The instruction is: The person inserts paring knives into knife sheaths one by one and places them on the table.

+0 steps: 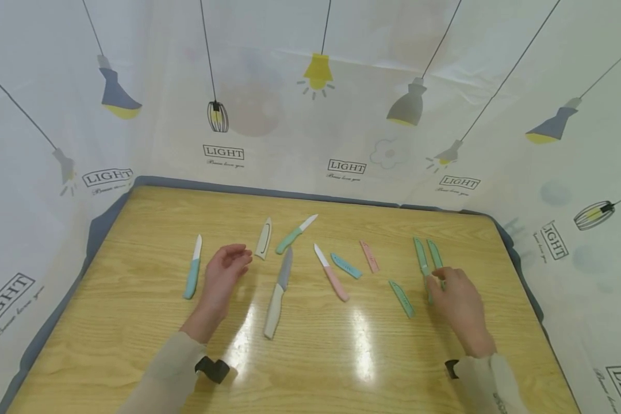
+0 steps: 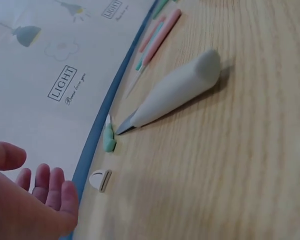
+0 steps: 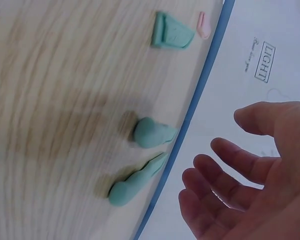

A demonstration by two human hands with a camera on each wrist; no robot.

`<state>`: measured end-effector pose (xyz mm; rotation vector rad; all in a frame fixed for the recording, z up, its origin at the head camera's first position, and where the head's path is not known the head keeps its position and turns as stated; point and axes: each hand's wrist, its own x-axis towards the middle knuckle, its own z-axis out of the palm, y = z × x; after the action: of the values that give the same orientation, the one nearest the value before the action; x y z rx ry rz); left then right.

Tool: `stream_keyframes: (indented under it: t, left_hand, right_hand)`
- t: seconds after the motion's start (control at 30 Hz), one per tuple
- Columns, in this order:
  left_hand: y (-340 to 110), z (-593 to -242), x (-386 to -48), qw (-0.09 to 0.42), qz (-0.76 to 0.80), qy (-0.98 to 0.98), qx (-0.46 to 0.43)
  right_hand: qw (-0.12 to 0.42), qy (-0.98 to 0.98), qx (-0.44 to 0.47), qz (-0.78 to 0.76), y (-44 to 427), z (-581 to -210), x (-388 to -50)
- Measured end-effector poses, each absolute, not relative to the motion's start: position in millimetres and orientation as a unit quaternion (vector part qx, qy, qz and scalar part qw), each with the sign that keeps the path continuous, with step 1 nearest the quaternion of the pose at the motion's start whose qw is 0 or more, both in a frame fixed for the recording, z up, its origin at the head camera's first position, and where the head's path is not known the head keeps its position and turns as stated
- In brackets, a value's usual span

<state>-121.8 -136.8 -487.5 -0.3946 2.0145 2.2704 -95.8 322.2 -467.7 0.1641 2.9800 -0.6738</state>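
Note:
My left hand [image 1: 225, 275] hovers, fingers loosely bent and holding nothing, between a blue-handled paring knife [image 1: 192, 276] and a knife with a cream handle [image 1: 273, 313]. A cream blade cover [image 1: 263, 238] lies just beyond its fingertips. Over at the right, my right hand [image 1: 459, 299] is above two green knives, whose handles it partly hides in the head view. In the right wrist view its fingers are spread and apart from the left green knife [image 3: 146, 134] and the right green knife [image 3: 135, 186]. Both seem to have green covers over their blades.
Mid-table lie a green-handled knife [image 1: 290, 238] and a pink-handled knife [image 1: 336, 283], blades bare. Near them are a blue cover [image 1: 346, 266], a pink cover [image 1: 370, 256] and a green cover [image 1: 402, 299]. A printed cloth [image 1: 290, 144] stands around the wooden table [image 1: 310, 368].

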Motion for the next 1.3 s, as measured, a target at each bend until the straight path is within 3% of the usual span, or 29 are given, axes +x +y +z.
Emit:
stream_keyframes:
  t: [0.53,0.93,1.3]
  left_hand:
    - [-126,-489,-171,0.039,0.443,0.896,0.012]
    - [-115,-492,-204,0.096,0.287,0.953,-0.009]
    - [-108,-495,-218,0.091,0.204,0.975,-0.016]
  right_hand:
    - [0.012,0.975,0.012,-0.223,305,-465,-90]
    - [0.021,0.974,0.003,-0.224,301,-468,-87]
    - [0.01,0.976,-0.008,-0.216,300,-469,-85]
